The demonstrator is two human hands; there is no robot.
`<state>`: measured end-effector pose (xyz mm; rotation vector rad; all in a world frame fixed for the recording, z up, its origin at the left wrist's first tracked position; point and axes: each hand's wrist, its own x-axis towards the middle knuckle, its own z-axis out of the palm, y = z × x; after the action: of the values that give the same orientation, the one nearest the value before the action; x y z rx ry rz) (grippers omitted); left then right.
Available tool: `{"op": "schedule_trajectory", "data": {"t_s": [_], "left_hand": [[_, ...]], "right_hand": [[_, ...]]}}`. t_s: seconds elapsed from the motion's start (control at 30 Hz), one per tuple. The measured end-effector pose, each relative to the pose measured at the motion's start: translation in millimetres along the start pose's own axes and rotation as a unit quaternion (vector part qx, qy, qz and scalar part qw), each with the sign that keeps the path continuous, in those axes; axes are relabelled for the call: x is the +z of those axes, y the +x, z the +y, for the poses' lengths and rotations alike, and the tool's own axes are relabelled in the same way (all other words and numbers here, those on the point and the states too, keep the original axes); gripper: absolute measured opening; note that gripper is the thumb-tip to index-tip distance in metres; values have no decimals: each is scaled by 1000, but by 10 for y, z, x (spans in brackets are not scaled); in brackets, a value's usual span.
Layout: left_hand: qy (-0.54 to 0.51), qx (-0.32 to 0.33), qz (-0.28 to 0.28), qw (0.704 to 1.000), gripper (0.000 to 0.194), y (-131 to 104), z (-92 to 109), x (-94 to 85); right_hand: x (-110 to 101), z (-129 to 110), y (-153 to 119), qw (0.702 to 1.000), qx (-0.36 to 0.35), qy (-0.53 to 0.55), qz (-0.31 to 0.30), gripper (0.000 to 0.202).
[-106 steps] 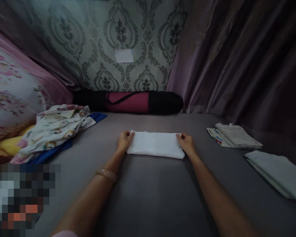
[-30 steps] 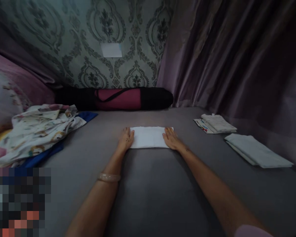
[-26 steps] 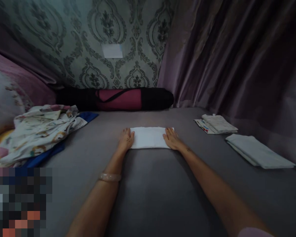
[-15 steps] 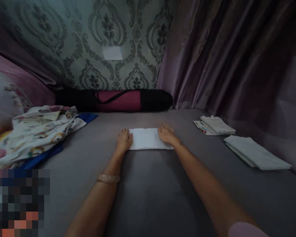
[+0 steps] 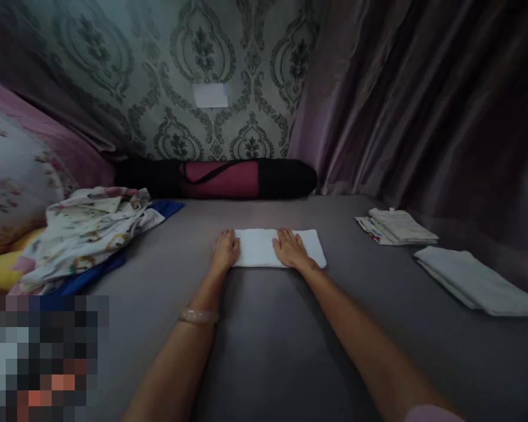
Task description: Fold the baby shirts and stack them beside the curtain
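Open and palm-down, the left hand lies over the left end of the folded white cloth, its fingers together and pointing away from the wearer. The right hand is open as well, fingers slightly spread, pressed flat on the cloth to the right of its middle, so that the right end shows beyond it. Neither grip is closed round anything; each only touches the cloth from above. The cloth lies flat on the grey sheet, a long rectangle set crosswise in front of the wearer, partly covered by the two hands. A pale bangle circles the left forearm.

To the left is a loose, crumpled heap of printed fabric, with blue fabric showing from under it and something yellow beside it. To the right, well apart from the hands, lie a small stack of folded printed cloths and, nearer the wearer, a larger pale folded cloth.

Beyond the white cloth, a long black and pink bag with a black strap lies along the foot of the patterned wall. It looks filled out, but its contents are hidden. A purplish curtain hangs on the right. Blurred blocks hide the lower left corner.
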<state>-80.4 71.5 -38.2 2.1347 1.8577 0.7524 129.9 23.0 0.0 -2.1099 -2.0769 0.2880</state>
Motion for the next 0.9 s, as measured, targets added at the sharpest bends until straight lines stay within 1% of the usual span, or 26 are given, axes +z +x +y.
{"op": "schedule_trajectory", "data": {"t_s": [0.07,0.1,0.17,0.23,0.3,0.4,0.5,0.63,0.77,0.8,0.9], "left_hand": [[-10,4,10,1000,40,14,-5,-10],[-15,8,15,1000,39,21,-6,-16],[-20,19,21,999,37,31,-9,-28],[-20,26,25,999,36,35,-13,-38],[-19,30,28,999,35,36,-22,-44],[-23,23,30,999,35,36,-43,-45],[-36,8,34,999,36,36,-66,-42],[-55,-2,42,998,36,41,-85,-50],[-78,-20,48,996,37,55,-79,-58],[-83,-29,48,995,37,58,-74,-57],[-96,-48,42,993,37,58,-60,-58]], "right_hand": [[-60,-65,25,1000,17,1,-17,63],[-83,-113,37,1000,21,-2,-14,62],[-96,-227,54,1000,6,-9,21,61],[-52,-337,53,998,-33,-11,52,61],[32,-412,36,997,-58,-8,56,62],[154,-442,8,997,-59,-12,46,64],[201,-421,3,997,-58,-15,39,64],[165,-410,37,998,-57,-24,29,64],[72,-501,105,999,-34,-27,-15,64],[54,-546,120,999,-34,-28,-13,63],[65,-696,135,997,-64,-23,30,62]]}}
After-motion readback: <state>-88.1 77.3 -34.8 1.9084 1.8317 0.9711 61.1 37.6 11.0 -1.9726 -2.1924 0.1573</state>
